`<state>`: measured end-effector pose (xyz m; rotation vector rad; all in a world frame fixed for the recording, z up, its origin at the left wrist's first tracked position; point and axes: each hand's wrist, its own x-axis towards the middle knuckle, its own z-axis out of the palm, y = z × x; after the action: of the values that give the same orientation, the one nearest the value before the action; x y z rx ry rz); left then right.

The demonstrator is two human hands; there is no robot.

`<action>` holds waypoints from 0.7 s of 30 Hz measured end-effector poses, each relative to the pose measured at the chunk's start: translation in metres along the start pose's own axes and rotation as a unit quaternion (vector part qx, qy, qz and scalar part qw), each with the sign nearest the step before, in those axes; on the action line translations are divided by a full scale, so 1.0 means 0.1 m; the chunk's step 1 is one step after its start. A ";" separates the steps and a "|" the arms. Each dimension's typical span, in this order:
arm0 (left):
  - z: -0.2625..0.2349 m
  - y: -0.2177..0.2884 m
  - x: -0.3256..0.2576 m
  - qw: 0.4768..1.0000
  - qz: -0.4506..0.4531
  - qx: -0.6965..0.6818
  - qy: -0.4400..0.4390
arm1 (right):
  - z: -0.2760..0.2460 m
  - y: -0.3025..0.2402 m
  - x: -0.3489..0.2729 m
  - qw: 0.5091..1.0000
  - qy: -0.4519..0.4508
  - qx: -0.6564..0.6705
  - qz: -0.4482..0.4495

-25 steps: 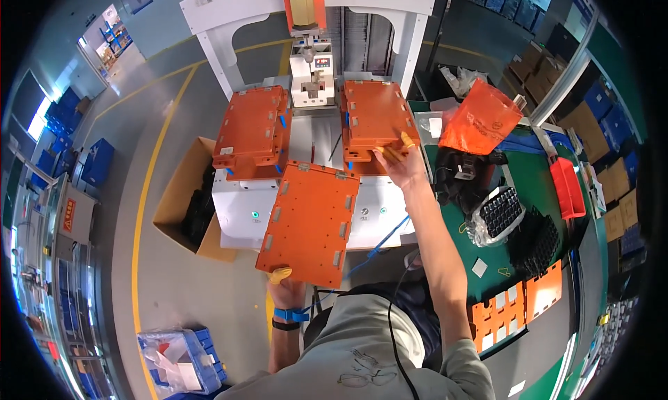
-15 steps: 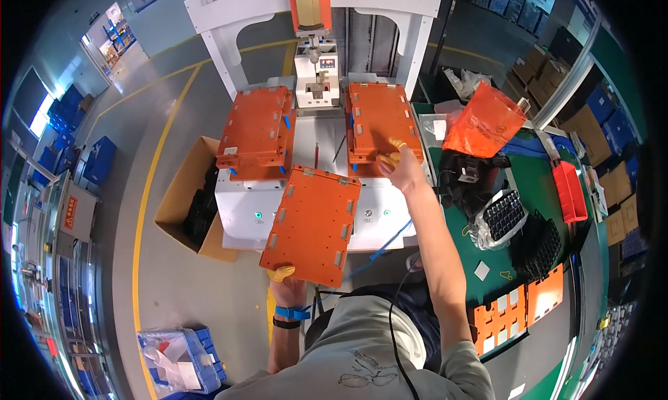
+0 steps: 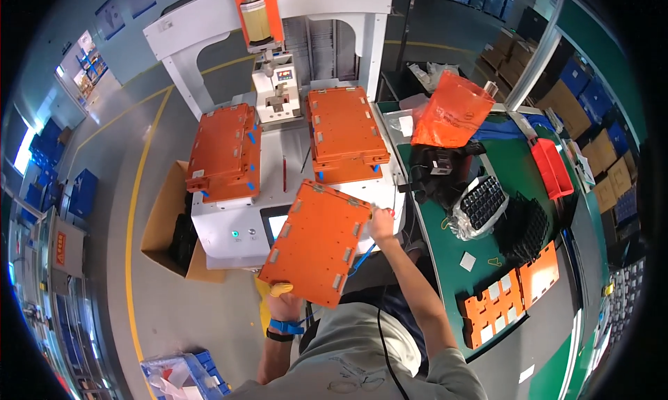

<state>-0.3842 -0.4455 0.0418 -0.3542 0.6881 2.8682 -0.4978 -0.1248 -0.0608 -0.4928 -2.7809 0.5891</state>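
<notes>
Before the white machine (image 3: 229,226), both hands now grip one orange plate (image 3: 316,241): the left hand (image 3: 282,295) clamps its near edge, while the right hand (image 3: 381,222), which half a second ago reached to the right-hand fixture (image 3: 344,130), has come back to the plate's far corner. Another orange fixture (image 3: 223,153) sits on the machine's left side. To the right, a green surface (image 3: 515,170) carries an orange bag (image 3: 451,109), a red bin (image 3: 553,167), black trays (image 3: 487,201) and orange panels (image 3: 515,295); a cardboard box (image 3: 163,226) stands on the grey floor (image 3: 125,156) with its yellow line.

Orange bag (image 3: 451,110), blue-lit machine screen (image 3: 277,226)
</notes>
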 end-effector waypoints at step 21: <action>1.95 -2.30 -0.89 0.731 -0.616 0.139 -0.258 | -1.79 0.20 -2.86 0.647 0.598 0.393 0.262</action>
<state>-0.2859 -0.1630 0.1365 0.0690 0.4569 1.4288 -0.1765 -0.1532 0.0388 -0.9712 -0.9427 0.9908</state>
